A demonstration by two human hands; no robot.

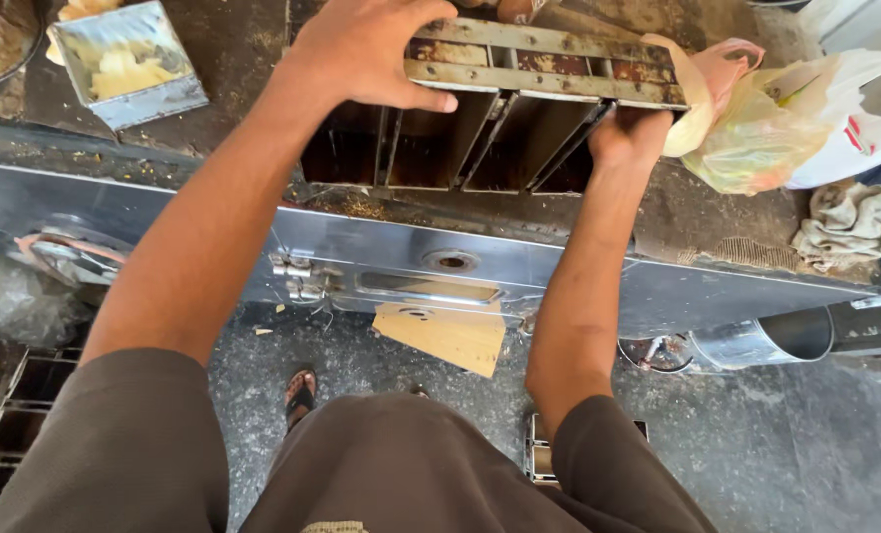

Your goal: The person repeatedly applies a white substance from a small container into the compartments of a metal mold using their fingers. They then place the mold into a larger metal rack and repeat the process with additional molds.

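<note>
Gripping rusty loaf-tin rack point(519, 109), both hands point(361, 49).

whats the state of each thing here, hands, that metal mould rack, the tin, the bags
left hand: gripping the rack's top edge
right hand: gripping the rack's right end
metal mould rack: tipped on its side, compartments empty, rusty
square tin: open, holding pale pieces
plastic bags: crumpled, lying beside the rack
cloth: bunched up
</note>
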